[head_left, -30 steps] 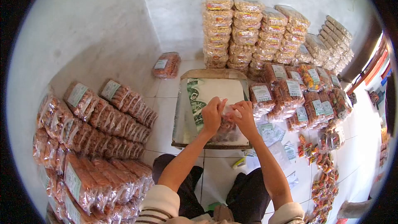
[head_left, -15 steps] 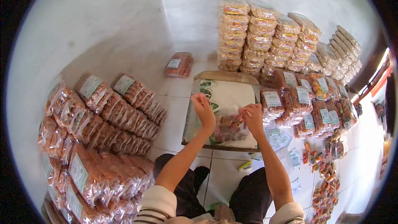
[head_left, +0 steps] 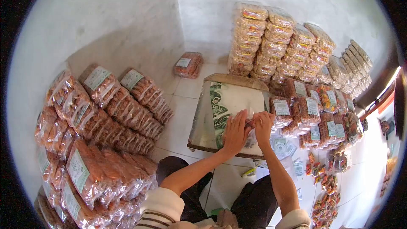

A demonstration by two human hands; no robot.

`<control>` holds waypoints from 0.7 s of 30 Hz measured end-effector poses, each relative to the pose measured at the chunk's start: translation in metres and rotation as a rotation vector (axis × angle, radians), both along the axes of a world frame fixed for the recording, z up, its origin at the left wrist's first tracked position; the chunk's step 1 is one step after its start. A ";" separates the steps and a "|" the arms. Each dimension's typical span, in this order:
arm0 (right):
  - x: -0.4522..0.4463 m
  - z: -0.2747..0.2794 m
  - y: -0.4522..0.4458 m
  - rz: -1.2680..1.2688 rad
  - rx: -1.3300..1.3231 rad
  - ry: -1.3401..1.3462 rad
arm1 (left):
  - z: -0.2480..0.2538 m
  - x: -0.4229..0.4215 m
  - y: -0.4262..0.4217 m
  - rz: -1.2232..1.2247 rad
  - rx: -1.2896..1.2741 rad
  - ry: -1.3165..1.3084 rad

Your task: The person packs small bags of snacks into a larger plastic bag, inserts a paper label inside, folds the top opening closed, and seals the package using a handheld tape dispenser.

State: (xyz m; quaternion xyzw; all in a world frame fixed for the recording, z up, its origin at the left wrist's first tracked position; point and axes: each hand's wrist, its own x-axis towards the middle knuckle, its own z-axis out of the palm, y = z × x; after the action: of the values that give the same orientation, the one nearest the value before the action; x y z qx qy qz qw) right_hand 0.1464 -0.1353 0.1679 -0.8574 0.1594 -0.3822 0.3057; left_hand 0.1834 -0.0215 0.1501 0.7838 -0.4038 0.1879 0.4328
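A small clear plastic bag with reddish-brown contents (head_left: 251, 138) lies near the front right of a low table (head_left: 201, 121), mostly hidden under my hands. My left hand (head_left: 235, 134) rests on it with the fingers stretched out and close together. Right beside it, my right hand (head_left: 263, 125) has its fingers bent and pinched on the bag's plastic. Beneath is a white sheet with a green printed border (head_left: 233, 97), covering much of the tabletop.
Packed brown snack bags (head_left: 123, 114) are stacked at left. Tall stacks of pale yellow packs (head_left: 248, 34) stand against the wall. Labelled packs (head_left: 307, 106) sit right of the table, with loose labels (head_left: 282, 147) and small colourful packets (head_left: 324, 199) on the floor. One pack (head_left: 188, 65) lies behind.
My left hand has come down and right from above the sheet onto the bag. My right hand has shifted slightly, now close beside the left. The view has tilted a little.
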 end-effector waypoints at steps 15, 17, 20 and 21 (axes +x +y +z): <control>0.010 0.003 -0.002 0.108 0.131 -0.049 | 0.000 0.025 -0.010 -0.070 -0.097 0.126; 0.013 0.003 -0.002 0.100 0.153 -0.065 | -0.002 0.028 -0.012 -0.101 -0.140 0.139; 0.015 0.013 0.007 0.105 0.301 -0.100 | 0.001 0.029 -0.014 -0.086 -0.155 0.145; 0.015 0.016 0.010 0.121 0.427 -0.120 | 0.001 0.029 -0.014 -0.065 -0.154 0.162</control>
State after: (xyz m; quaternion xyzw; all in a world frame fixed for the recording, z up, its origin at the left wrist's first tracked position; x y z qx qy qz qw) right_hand 0.1609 -0.1256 0.1842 -0.7569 0.1668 -0.3709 0.5116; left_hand 0.2126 -0.0359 0.1516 0.7472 -0.3772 0.1401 0.5289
